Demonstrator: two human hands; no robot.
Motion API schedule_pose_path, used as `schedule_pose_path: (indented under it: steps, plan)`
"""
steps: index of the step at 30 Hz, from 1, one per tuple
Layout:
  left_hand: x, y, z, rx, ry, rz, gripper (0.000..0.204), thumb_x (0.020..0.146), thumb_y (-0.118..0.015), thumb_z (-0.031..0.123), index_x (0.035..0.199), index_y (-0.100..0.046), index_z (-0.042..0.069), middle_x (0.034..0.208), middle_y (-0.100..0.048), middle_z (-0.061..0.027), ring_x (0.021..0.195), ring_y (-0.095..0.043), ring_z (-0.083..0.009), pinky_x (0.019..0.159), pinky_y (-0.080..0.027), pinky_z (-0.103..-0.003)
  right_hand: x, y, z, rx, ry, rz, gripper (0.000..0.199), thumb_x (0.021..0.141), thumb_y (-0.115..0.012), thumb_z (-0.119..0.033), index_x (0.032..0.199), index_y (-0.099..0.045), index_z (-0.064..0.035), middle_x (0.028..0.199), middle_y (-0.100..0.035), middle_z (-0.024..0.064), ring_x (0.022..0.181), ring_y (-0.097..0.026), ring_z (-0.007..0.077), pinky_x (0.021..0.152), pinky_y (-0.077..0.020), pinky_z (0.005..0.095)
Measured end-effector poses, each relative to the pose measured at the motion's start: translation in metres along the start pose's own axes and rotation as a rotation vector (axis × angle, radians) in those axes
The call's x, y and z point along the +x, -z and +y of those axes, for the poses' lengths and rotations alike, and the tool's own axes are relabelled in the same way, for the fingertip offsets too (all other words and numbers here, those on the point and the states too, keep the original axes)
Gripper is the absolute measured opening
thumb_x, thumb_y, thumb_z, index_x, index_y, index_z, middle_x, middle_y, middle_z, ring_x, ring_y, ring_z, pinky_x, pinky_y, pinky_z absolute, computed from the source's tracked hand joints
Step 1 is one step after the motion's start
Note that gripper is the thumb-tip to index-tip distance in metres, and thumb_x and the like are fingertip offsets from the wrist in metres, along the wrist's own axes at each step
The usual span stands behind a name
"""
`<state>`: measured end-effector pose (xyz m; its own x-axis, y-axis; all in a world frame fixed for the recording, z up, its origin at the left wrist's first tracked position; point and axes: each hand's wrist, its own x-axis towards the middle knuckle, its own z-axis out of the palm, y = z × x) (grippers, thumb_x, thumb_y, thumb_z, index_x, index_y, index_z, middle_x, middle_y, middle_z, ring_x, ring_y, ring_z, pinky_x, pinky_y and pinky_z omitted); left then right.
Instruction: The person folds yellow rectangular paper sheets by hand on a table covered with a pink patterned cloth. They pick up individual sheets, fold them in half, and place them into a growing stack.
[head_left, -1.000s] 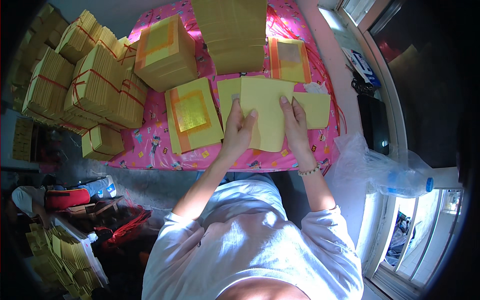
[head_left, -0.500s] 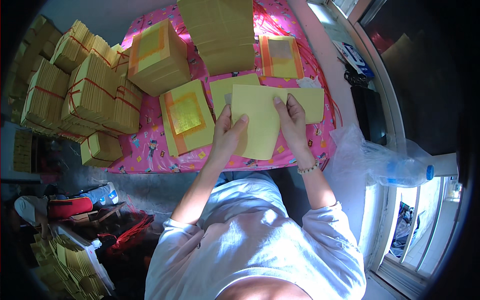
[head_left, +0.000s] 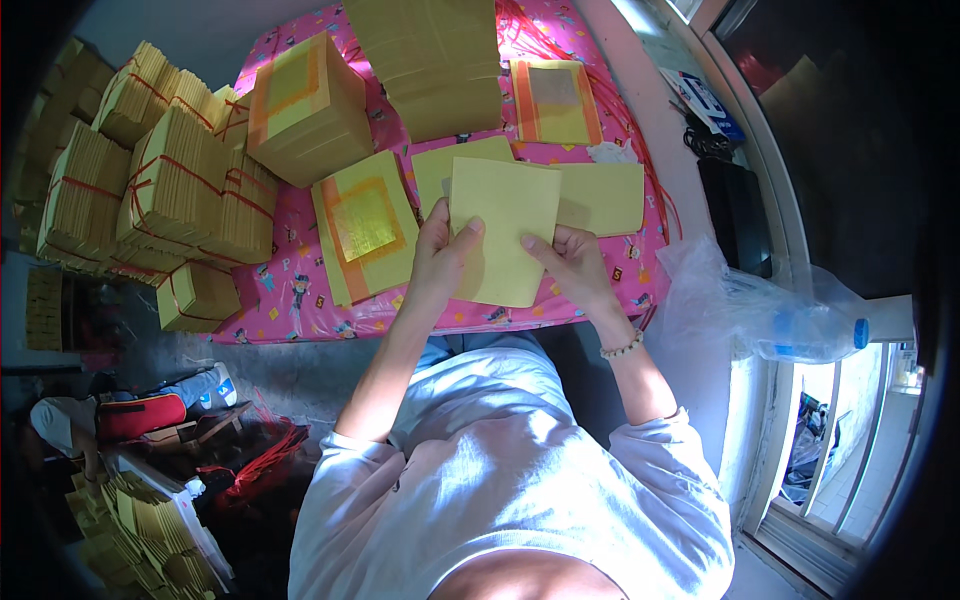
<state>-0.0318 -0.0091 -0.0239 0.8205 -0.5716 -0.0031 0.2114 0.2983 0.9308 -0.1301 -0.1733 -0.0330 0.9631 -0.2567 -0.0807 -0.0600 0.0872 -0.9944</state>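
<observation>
I hold a plain yellow paper sheet [head_left: 507, 225], maybe several together, upright above the pink table's front. My left hand [head_left: 443, 250] grips its left side, thumb on the near face. At its right side my right hand [head_left: 570, 262] pinches it the same way; the fingers behind are partly hidden. Beyond it lie a flat yellow pile [head_left: 432, 165] to the left and another yellow pile [head_left: 605, 198] to the right, both partly covered by the sheet. Left of my left hand is a pile of yellow sheets with an orange-framed gold square [head_left: 368, 232].
Tall yellow paper stacks [head_left: 425, 75] stand at the back of the pink-covered table [head_left: 300, 270]. Bundles tied with red string [head_left: 175, 185] fill the left. A silver-square pile [head_left: 555, 100] lies back right, near red strings [head_left: 640, 140]. A plastic bag with a bottle [head_left: 800, 325] hangs at right. Another person [head_left: 65, 420] is at lower left.
My right hand has slid down the sheet's right side, from near its top corner to about mid-height. The sheet now stands straighter, its edges squared. The view has shifted slightly.
</observation>
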Motion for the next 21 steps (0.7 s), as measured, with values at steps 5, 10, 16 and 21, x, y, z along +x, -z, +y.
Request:
schedule_pose_path:
  steps: [5, 10, 16, 21]
  plan:
    - [0.000, -0.003, 0.001, 0.031, -0.054, 0.011, 0.026, 0.095, -0.054, 0.005, 0.120, -0.050, 0.001, 0.112, -0.062, -0.0072, 0.101, -0.059, -0.0112, 0.088, -0.046, -0.026, -0.008, -0.008, -0.004, 0.106, -0.023, 0.012, 0.027, 0.094, -0.065, -0.017, 0.111, -0.066, 0.0038, 0.089, -0.071, 0.0050, 0.073, -0.063, 0.0056, 0.061, -0.0507, 0.0202]
    - [0.001, -0.008, 0.002, 0.056, -0.123, 0.040, 0.023, 0.095, -0.053, 0.005, 0.118, -0.048, 0.001, 0.109, -0.062, -0.0069, 0.097, -0.059, -0.0103, 0.084, -0.047, -0.025, -0.015, -0.003, 0.012, 0.037, -0.122, -0.015, 0.027, 0.093, -0.066, -0.020, 0.110, -0.066, 0.0015, 0.095, -0.072, 0.0059, 0.080, -0.066, 0.0067, 0.066, -0.0532, 0.0216]
    - [0.005, -0.007, 0.000, 0.111, -0.133, 0.040, 0.024, 0.095, -0.053, 0.006, 0.119, -0.049, 0.002, 0.109, -0.062, -0.0067, 0.096, -0.059, -0.0101, 0.084, -0.046, -0.026, -0.025, 0.002, 0.022, 0.025, -0.182, -0.023, 0.022, 0.092, -0.067, -0.021, 0.107, -0.067, -0.0039, 0.095, -0.072, 0.0055, 0.082, -0.068, 0.0100, 0.070, -0.0555, 0.0241]
    - [0.012, -0.003, 0.001, 0.381, -0.054, -0.177, 0.025, 0.093, -0.056, 0.011, 0.116, -0.052, 0.001, 0.102, -0.063, -0.0097, 0.096, -0.061, -0.0145, 0.084, -0.047, -0.030, -0.020, 0.021, 0.003, 0.151, -0.097, 0.134, 0.029, 0.092, -0.067, -0.019, 0.115, -0.060, -0.0033, 0.096, -0.070, 0.0063, 0.082, -0.069, 0.0117, 0.068, -0.0576, 0.0247]
